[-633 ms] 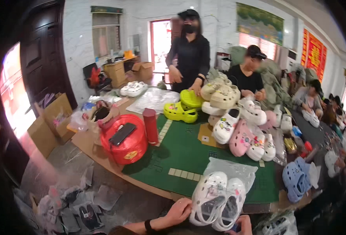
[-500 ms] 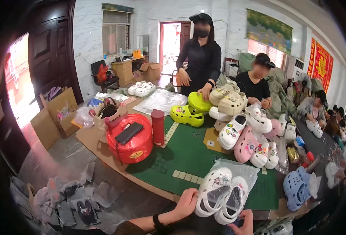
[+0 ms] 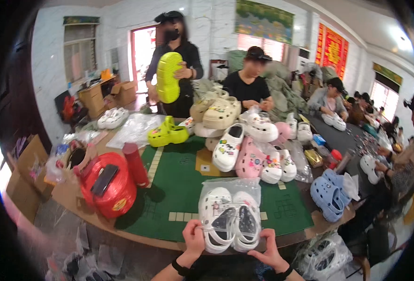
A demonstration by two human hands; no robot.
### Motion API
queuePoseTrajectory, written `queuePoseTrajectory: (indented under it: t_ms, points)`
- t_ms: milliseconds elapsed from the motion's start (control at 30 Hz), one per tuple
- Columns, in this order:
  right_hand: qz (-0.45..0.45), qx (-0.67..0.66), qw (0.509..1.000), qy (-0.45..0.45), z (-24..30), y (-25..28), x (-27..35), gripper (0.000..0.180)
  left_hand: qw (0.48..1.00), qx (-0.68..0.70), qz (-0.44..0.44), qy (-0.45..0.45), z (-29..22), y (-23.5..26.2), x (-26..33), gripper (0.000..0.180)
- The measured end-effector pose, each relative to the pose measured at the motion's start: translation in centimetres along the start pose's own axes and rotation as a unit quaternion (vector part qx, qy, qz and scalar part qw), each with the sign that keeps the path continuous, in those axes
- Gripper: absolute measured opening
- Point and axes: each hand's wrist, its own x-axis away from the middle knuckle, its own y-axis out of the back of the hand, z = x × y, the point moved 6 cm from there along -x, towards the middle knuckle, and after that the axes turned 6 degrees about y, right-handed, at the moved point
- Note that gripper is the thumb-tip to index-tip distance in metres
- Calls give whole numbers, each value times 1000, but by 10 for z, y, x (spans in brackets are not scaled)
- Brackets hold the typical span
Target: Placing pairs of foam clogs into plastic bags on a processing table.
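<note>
A pair of white clogs (image 3: 212, 206) with small charms lies soles down inside a clear plastic bag (image 3: 245, 185) at the table's near edge. My left hand (image 3: 194, 236) grips the bag's edge beside the left clog's heel, fingers closed. On the other side, my right hand (image 3: 268, 250) pinches the bag near the right clog's heel, thumb toward the shoe. The bag covers both clogs, its far end reaching past their toes. Beneath them is a green mat (image 3: 179, 196) with pale tiles along its sides.
A heap of clogs, including a pink one (image 3: 249, 159) and a beige one (image 3: 221, 112), stands beyond the bag. Blue clogs (image 3: 328, 194) sit at right. At left are a red twine roll (image 3: 111, 192) and red bottle (image 3: 135, 164). Co-workers sit or stand around; one holds a lime clog (image 3: 168, 77).
My view has turned right. The bagged clogs now sit straighter between my hands, and my right hand has shifted up along their side. A co-worker has lifted one lime clog off the table.
</note>
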Motion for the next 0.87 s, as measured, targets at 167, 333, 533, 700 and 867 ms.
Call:
queuePoseTrajectory:
  t_ms: [167, 333, 533, 700, 867]
  points:
    - [-32, 53, 998, -22, -14, -5, -1, 64, 997, -80, -12, -22, 2, -12, -15, 15]
    - [54, 13, 996, -63, -12, 0, -9, 64, 943, -303, 50, -130, -31, -9, 5, 15]
    - [-17, 122, 992, 19, 20, -13, -8, 89, 903, -386, 174, -68, -28, -13, 31, 110]
    - [-53, 114, 992, 24, -9, -16, -19, 83, 911, -356, 196, -69, -19, -24, 20, 109]
    - [5, 11, 998, -66, -42, -19, -16, 82, 915, -338, 213, -53, -13, -20, 7, 110]
